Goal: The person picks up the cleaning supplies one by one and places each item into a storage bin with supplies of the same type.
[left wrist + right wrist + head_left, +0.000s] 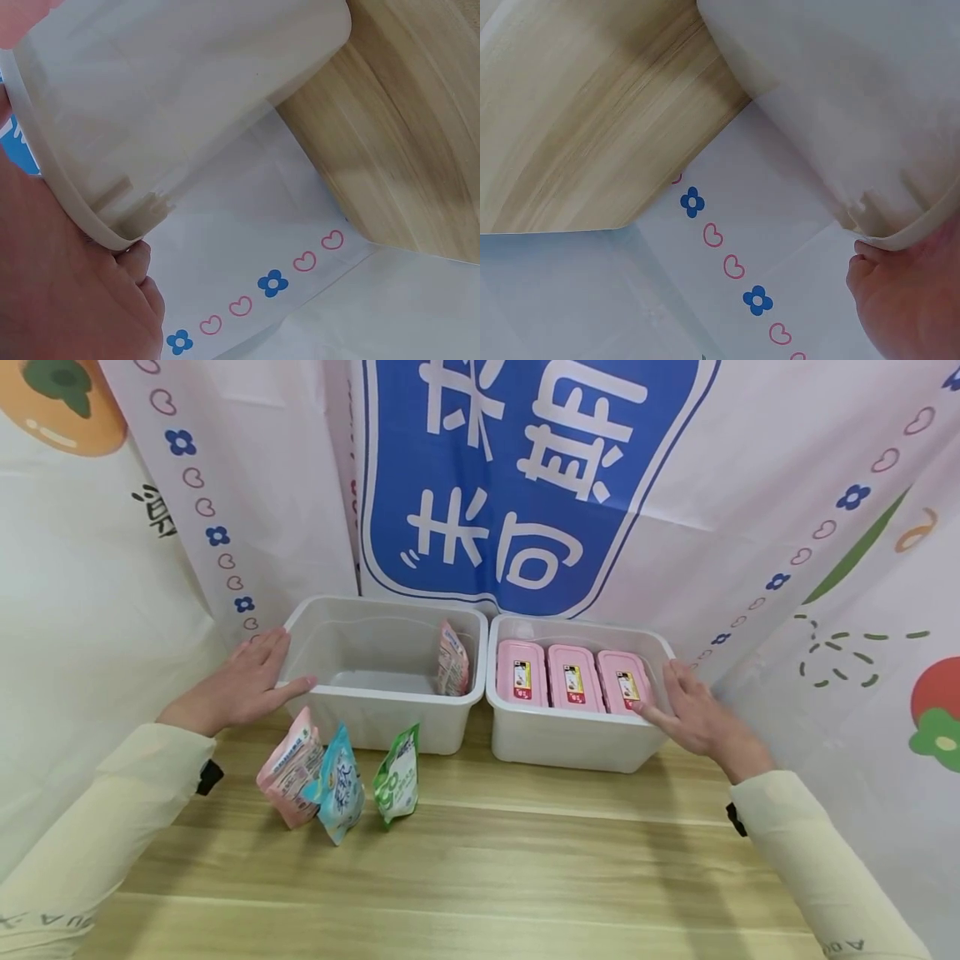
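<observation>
My left hand (pixel 238 683) rests on the left corner of a pale grey plastic bin (pixel 386 718), fingers stretched along its outer side and thumb over the front rim. Inside that bin a pink pouch (pixel 453 662) stands against the right wall. On the far right corner of a second pale bin (pixel 573 745) lies my right hand (pixel 699 714), fingers straight along the side, thumb over the front rim. Three pink lidded boxes (pixel 574 678) sit side by side in it. Both wrist views show the hands at the rims, the left hand (pixel 82 277) and right hand (pixel 907 300).
Before the left bin stand a pink pouch (pixel 294 768), a blue pouch (pixel 341 787) and a green-and-white pouch (pixel 398 777) on the wooden table (pixel 487 877). Printed white cloth (pixel 750 460) hangs close behind the bins and at both sides.
</observation>
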A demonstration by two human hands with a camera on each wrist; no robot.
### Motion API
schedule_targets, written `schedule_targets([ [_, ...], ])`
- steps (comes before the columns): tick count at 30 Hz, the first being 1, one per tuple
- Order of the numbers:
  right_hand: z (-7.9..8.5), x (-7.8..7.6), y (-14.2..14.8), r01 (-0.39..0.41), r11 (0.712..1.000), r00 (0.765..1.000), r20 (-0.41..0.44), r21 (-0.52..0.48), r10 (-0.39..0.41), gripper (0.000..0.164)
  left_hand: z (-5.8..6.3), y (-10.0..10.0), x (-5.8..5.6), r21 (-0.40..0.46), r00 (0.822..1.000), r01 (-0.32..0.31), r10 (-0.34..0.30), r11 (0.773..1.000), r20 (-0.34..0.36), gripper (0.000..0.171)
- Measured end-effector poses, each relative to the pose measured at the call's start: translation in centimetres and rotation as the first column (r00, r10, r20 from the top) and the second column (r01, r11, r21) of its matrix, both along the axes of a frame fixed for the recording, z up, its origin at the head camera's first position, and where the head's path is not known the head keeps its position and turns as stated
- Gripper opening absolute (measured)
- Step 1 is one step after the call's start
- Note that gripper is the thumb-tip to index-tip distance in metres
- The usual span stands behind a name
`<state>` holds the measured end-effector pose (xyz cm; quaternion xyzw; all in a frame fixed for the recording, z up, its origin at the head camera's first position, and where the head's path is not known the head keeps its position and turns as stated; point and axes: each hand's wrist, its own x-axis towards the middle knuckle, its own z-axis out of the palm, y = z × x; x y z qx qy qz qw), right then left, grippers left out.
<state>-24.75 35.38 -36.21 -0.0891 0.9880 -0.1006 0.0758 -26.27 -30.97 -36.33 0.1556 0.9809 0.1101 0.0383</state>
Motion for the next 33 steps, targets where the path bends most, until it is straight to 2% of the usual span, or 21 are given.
schedule_targets([
  [10, -0.5, 0.2, -0.2, -0.007, 1.0, 1.0, -0.021, 0.025, 0.008, 0.099, 0.0, -0.1, 0.2, -0.002, 1.0, -0.001, 0.001, 1.0, 0.004, 0.102],
  [14, -0.6, 0.1, -0.2, -0.021, 0.999, 0.999, -0.031, 0.036, 0.022, 0.099, 0.3, 0.1, 0.2, 0.012, 0.999, -0.001, 0.001, 1.0, -0.043, 0.103],
  [18, -0.7, 0.0, -0.1, -0.025, 0.999, 0.999, -0.037, 0.034, 0.026, 0.098, 1.4, 0.4, 0.5, 0.064, 0.995, 0.008, -0.001, 0.998, -0.1, 0.1],
  [23, -0.6, 0.1, -0.1, -0.025, 0.999, 0.999, -0.034, 0.036, 0.026, 0.098, 3.2, 0.9, 1.4, 0.109, 0.994, 0.005, 0.007, 0.994, -0.106, 0.092],
  [30, -0.6, 0.1, -0.2, -0.025, 0.999, 0.999, -0.035, 0.034, 0.026, 0.098, 5.3, 1.4, 2.9, 0.075, 0.969, 0.039, -0.02, 0.996, -0.248, 0.073],
  [33, -0.6, 0.1, -0.3, -0.021, 1.0, 0.999, -0.035, 0.024, 0.022, 0.099, 6.0, 1.7, 3.8, 0.07, 0.966, 0.017, 0.002, 0.997, -0.259, 0.072],
])
